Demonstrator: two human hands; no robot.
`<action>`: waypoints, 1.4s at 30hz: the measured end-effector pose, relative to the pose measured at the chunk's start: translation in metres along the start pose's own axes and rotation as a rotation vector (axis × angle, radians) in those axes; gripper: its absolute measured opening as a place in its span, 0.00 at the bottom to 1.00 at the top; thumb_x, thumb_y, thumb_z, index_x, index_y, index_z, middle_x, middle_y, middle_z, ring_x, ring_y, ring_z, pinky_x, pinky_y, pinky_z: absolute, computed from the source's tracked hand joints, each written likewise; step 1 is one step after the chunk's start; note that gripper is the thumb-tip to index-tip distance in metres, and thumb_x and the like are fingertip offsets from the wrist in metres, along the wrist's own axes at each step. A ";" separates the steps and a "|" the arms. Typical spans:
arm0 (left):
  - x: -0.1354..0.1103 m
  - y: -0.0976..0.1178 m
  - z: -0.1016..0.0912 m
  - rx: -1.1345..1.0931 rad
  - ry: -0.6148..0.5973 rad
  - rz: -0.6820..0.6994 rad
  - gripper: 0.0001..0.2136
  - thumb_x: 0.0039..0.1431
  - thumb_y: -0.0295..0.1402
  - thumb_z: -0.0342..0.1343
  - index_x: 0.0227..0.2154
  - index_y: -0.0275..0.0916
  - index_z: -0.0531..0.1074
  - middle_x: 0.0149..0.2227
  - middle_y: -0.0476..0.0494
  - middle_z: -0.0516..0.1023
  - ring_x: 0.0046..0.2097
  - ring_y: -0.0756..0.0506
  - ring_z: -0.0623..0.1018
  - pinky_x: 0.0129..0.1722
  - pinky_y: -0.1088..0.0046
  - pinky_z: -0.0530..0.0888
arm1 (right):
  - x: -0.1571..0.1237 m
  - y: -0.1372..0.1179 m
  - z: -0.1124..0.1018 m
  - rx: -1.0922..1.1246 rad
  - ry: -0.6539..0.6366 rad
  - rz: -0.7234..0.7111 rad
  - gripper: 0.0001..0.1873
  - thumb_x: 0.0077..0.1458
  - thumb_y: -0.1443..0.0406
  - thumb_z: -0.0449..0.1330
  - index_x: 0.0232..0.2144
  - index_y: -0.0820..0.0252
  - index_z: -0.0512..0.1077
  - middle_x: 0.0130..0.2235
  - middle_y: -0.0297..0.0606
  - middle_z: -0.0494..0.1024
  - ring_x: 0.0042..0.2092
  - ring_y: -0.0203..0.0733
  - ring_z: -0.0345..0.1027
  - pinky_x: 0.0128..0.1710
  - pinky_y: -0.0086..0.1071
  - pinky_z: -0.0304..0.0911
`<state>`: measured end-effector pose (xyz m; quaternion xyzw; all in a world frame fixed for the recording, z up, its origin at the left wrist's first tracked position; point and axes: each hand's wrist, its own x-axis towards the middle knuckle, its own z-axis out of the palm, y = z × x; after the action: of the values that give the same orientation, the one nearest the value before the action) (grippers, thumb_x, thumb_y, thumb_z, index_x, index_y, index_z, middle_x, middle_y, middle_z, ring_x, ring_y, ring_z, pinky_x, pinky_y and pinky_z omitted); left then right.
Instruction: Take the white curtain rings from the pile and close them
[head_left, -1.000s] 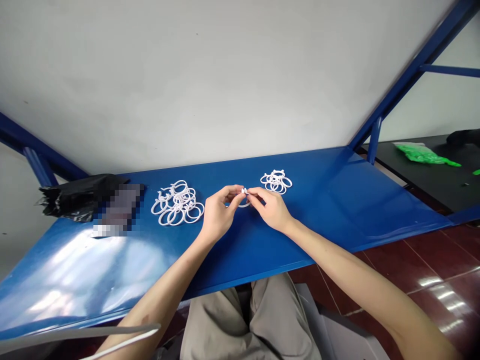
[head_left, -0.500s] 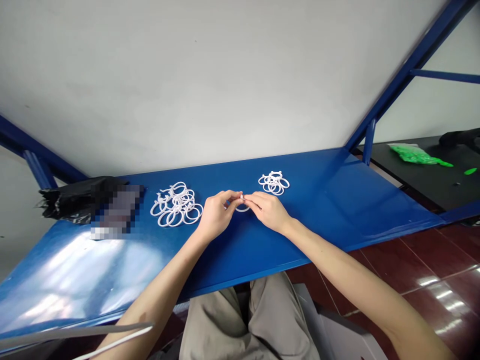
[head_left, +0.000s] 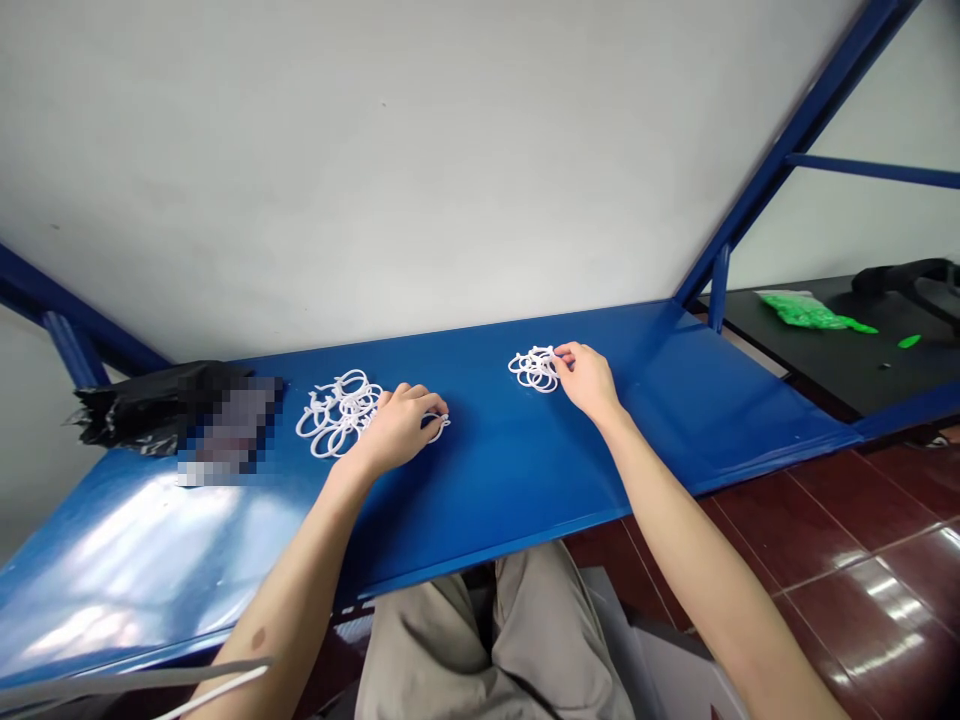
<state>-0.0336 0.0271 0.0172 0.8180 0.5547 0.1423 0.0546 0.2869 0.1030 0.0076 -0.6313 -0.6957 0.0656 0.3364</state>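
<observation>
Near the middle of the blue table, my left hand (head_left: 405, 428) is closed with a white loop (head_left: 444, 421) at its thumb and fingertips. The loop has a small knob-like joint, and my fingers cover part of it. Just behind that hand lies a larger loose pile of white loops (head_left: 334, 415), its right side partly hidden. My right hand (head_left: 590, 380) reaches to a smaller pile of white loops (head_left: 534, 370) farther back. Its thumb and fingers pinch at the right edge of that pile, on a loop that is mostly covered.
A black plastic bag (head_left: 135, 405) and a blurred-out flat item (head_left: 232, 425) lie at the left of the blue table (head_left: 480, 500). Blue frame bars (head_left: 780, 150) rise at both sides. On a black table (head_left: 840, 375) to the right is a bag of green pieces (head_left: 810, 311).
My hands were together at one white loop and have parted. The left moved left with a loop at its fingers; the right moved right and back to the smaller pile.
</observation>
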 end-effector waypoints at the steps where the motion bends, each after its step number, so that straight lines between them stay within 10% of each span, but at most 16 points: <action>1: 0.001 0.001 0.000 0.001 0.007 -0.013 0.10 0.62 0.36 0.50 0.37 0.44 0.77 0.42 0.40 0.80 0.45 0.38 0.73 0.49 0.56 0.67 | 0.000 -0.001 0.000 -0.015 -0.017 0.018 0.09 0.62 0.65 0.60 0.42 0.60 0.77 0.39 0.40 0.79 0.39 0.44 0.73 0.42 0.37 0.66; 18: 0.008 0.029 0.001 -0.381 0.245 -0.214 0.08 0.63 0.36 0.59 0.43 0.42 0.75 0.36 0.48 0.84 0.40 0.44 0.82 0.42 0.69 0.74 | -0.015 -0.029 0.001 0.046 0.164 -0.181 0.13 0.65 0.62 0.55 0.43 0.60 0.77 0.43 0.46 0.78 0.47 0.52 0.69 0.48 0.45 0.67; 27: 0.008 0.050 0.005 -0.593 0.309 -0.218 0.07 0.62 0.37 0.60 0.41 0.43 0.77 0.35 0.50 0.85 0.34 0.48 0.82 0.35 0.74 0.73 | -0.054 -0.077 0.018 0.491 -0.354 -0.397 0.12 0.64 0.57 0.60 0.45 0.56 0.76 0.37 0.35 0.81 0.34 0.38 0.73 0.36 0.33 0.69; 42: 0.002 0.052 0.027 -0.533 0.449 -0.017 0.06 0.63 0.35 0.59 0.35 0.41 0.80 0.36 0.47 0.85 0.30 0.49 0.78 0.34 0.74 0.74 | -0.064 -0.068 0.033 0.230 -0.218 -0.709 0.20 0.72 0.64 0.47 0.53 0.61 0.76 0.32 0.41 0.78 0.34 0.43 0.69 0.35 0.36 0.68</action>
<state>0.0217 0.0108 0.0047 0.7185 0.5029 0.4583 0.1442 0.2105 0.0417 -0.0078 -0.2991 -0.8906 0.0896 0.3307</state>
